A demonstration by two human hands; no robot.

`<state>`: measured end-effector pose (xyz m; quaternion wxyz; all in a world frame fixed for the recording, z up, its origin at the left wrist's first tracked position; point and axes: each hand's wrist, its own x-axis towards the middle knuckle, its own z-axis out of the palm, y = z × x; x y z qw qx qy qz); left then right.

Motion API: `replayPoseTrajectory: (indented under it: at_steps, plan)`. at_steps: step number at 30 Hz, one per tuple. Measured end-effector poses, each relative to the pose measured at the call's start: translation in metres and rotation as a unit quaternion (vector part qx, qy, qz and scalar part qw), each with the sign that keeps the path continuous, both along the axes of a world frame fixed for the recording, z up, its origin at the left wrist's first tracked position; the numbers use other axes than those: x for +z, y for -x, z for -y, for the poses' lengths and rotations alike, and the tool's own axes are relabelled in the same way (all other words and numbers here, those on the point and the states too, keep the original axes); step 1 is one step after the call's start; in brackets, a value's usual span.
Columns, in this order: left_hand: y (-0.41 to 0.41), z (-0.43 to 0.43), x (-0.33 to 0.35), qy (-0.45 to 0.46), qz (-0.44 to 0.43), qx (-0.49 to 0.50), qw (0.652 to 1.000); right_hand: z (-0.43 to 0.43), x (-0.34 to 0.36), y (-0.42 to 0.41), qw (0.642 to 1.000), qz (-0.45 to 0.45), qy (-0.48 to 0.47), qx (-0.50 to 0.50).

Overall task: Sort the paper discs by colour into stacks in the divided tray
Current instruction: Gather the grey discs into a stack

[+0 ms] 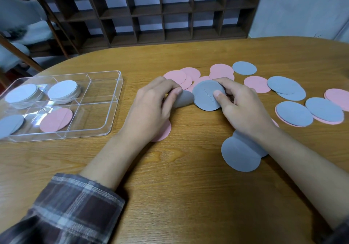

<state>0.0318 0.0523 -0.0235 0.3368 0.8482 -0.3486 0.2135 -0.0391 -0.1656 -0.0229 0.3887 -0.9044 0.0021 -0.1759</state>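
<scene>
Wooden table [188,187]: left hand [151,107] pinches a curled grey disc [184,99], right hand [243,109] pinches another grey disc [206,95], likely gathering greys for the tray [98,130].

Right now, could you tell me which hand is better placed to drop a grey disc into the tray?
Probably left: the left hand holds a grey disc and is nearer the tray than the right hand.

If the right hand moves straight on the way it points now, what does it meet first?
Probably the bent grey disc in the left hand; the flat grey disc held by the right hand almost touches it.
</scene>
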Motion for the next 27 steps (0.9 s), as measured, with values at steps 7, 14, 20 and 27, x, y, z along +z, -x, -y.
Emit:
replayPoseTrajectory:
  at_steps: [7, 14, 20, 27]
  plan:
    - [0.002, 0.003, -0.001, 0.033, -0.051, -0.021, 0.998, -0.005, 0.002, 0.003, 0.997, -0.022, -0.008, 0.075]
    - [0.003, 0.003, 0.000, 0.033, -0.083, -0.024, 0.996, -0.007, 0.005, 0.004, 0.994, -0.050, -0.032, 0.088]
    - [0.006, 0.011, -0.006, 0.079, -0.105, 0.001, 0.991, -0.008, 0.004, 0.007, 0.992, -0.047, 0.056, 0.098]
    - [0.016, 0.025, -0.005, 0.025, -0.076, 0.003, 0.997, 0.006, 0.005, 0.010, 0.995, -0.040, 0.058, 0.071]
